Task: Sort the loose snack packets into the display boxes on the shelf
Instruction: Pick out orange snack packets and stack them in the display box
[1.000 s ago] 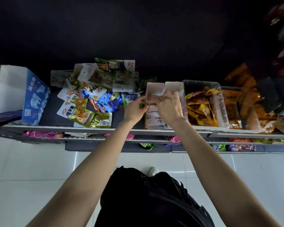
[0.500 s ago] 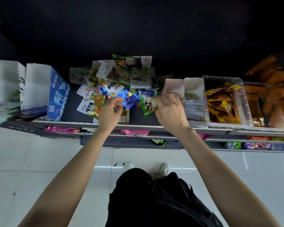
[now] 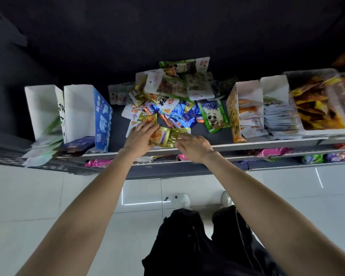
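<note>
I see both hands at the shelf (image 3: 247, 145) front edge, on crinkled gold foil packets (image 3: 167, 135). Left hand (image 3: 138, 136) lies flat, fingers straight; right hand (image 3: 193, 146) also spread, fingertips touching foil. Glossy loose packets (image 3: 173, 96) heap behind; one green, panda-printed (image 3: 213, 115). White card display boxes (image 3: 265, 108) stand toward the right end, blue-sided box (image 3: 103, 116) left.

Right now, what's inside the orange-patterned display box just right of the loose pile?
The orange-patterned display box holds a stack of white packets, with an orange packet at the back. Whatever lies beneath the stack is covered.
</note>
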### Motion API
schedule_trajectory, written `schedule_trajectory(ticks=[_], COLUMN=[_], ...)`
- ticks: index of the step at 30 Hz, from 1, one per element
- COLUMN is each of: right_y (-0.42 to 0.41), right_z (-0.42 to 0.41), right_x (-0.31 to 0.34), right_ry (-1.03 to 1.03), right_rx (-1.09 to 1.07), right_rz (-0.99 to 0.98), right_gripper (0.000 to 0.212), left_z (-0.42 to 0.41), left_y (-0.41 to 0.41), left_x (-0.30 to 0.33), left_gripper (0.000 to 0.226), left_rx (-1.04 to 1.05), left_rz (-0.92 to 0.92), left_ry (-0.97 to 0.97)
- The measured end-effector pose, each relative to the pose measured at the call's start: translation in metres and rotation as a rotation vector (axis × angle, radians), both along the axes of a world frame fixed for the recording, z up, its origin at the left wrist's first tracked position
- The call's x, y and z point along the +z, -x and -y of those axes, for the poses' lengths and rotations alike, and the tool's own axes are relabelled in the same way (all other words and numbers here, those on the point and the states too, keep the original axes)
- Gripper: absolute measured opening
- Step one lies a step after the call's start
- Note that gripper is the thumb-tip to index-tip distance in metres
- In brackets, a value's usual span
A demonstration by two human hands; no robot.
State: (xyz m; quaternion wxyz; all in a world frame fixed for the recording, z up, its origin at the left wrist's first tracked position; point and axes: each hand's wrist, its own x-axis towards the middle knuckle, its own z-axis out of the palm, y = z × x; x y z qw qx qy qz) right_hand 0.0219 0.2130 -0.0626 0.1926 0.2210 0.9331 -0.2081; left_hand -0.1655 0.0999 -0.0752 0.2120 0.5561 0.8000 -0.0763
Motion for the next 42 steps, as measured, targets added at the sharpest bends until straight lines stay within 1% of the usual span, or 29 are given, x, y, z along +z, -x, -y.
schedule_trajectory(ticks=[2,4,6,8,10,12,13,14,16,17,18,19,21,23,24,26,28,29,30,31,33,34,35,37,38,39,40,42], right_y=[-0.001,-0.001,-0.001,0.000,0.001,-0.001,-0.003,-0.006,-0.015,-0.022,-0.029,-0.037,-0.053,-0.070,-0.079,-0.098,-0.119,-0.130,-0.141,-0.154,-0.180,-0.192,-0.203,-0.219,-0.223,-0.223,-0.220,-0.207], right_z=[0.000,0.001,-0.001,-0.002,-0.001,0.003,0.007,0.010,0.017,0.019,0.021,0.021,0.020,0.017,0.015,0.008,-0.003,-0.009,-0.017,-0.026,-0.048,-0.061,-0.075,-0.103,-0.116,-0.127,-0.137,-0.152], right_x=[0.002,0.002,0.002,0.002,0.004,0.015,0.025,0.037,0.065,0.078,0.090,0.100,0.112,0.117,0.118,0.121,0.127,0.130,0.133,0.134,0.135,0.136,0.137,0.138,0.135,0.134,0.133,0.134], right_ry=[-0.067,-0.132,-0.132,-0.091,-0.058,0.020,0.097,0.186,0.349,0.400,0.439,0.474,0.534,0.606,0.629,0.685,0.807,0.817,0.726,0.547,0.124,-0.026,-0.147,-0.389,-0.484,-0.566,-0.652,-0.805], right_rx=[0.012,0.032,-0.002,-0.068,-0.138,-0.283,-0.387,-0.495,-0.680,-0.740,-0.780,-0.802,-0.822,-0.888,-0.960,-1.184,-1.376,-1.439,-1.469,-1.463,-1.369,-1.309,-1.249,-1.092,-0.990,-0.879,-0.767,-0.542], right_rz=[0.013,0.032,0.048,0.045,-0.045,-0.242,-0.364,-0.487,-0.721,-0.801,-0.836,-0.824,-0.723,-0.694,-0.731,-0.842,-0.992,-1.049,-1.074,-1.070,-1.004,-0.982,-0.968,-0.933,-0.908,-0.883,-0.847,-0.759], right_gripper=[0.039,0.036,0.040,0.045,0.043,0.037,0.037,0.038,0.040,0.042,0.044,0.047,0.049,0.041,0.033,0.015,0.004,0.001,0.002,0.005,0.012,0.011,0.008,0.016,0.018,0.015,0.012,0.017], left_z=[-0.006,-0.011,-0.012,-0.010,-0.008,-0.008,-0.009,-0.010,-0.012,-0.014,-0.017,-0.020,-0.031,-0.046,-0.054,-0.071,-0.089,-0.098,-0.107,-0.116,-0.132,-0.140,-0.147,-0.158,-0.163,-0.167,-0.169,-0.173], left_y=[0.002,0.003,0.004,0.004,0.005,0.005,0.004,0.003,-0.008,-0.017,-0.027,-0.038,-0.063,-0.091,-0.107,-0.141,-0.171,-0.183,-0.194,-0.203,-0.215,-0.217,-0.216,-0.209,-0.205,-0.201,-0.200,-0.203], left_x=[0.002,0.006,0.010,0.016,0.028,0.044,0.055,0.066,0.089,0.098,0.105,0.110,0.115,0.118,0.120,0.124,0.128,0.127,0.126,0.124,0.118,0.113,0.106,0.090,0.081,0.074,0.070,0.065], left_gripper=[0.083,0.082,0.074,0.058,0.040,0.025,0.023,0.022,0.017,0.014,0.011,0.010,0.014,0.022,0.021,0.017,0.016,0.017,0.020,0.025,0.034,0.036,0.038,0.042,0.044,0.047,0.049,0.050], left_rx=[-0.005,0.028,0.066,0.091,0.131,0.243,0.334,0.438,0.638,0.735,0.819,0.892,0.997,1.085,1.114,1.119,1.073,1.023,0.946,0.853,0.664,0.606,0.567,0.560,0.578,0.594,0.605,0.595], left_rz=[-0.002,-0.042,-0.082,-0.043,0.023,0.074,0.135,0.252,0.624,0.820,0.967,1.066,1.219,1.349,1.397,1.456,1.493,1.491,1.458,1.376,1.118,0.979,0.846,0.645,0.599,0.593,0.614,0.648], left_ry=[-0.012,-0.059,-0.132,-0.193,-0.276,-0.441,-0.529,-0.606,-0.700,-0.715,-0.728,-0.750,-0.811,-0.825,-0.811,-0.785,-0.760,-0.740,-0.711,-0.682,-0.663,-0.682,-0.705,-0.694,-0.657,-0.610,-0.564,-0.499])
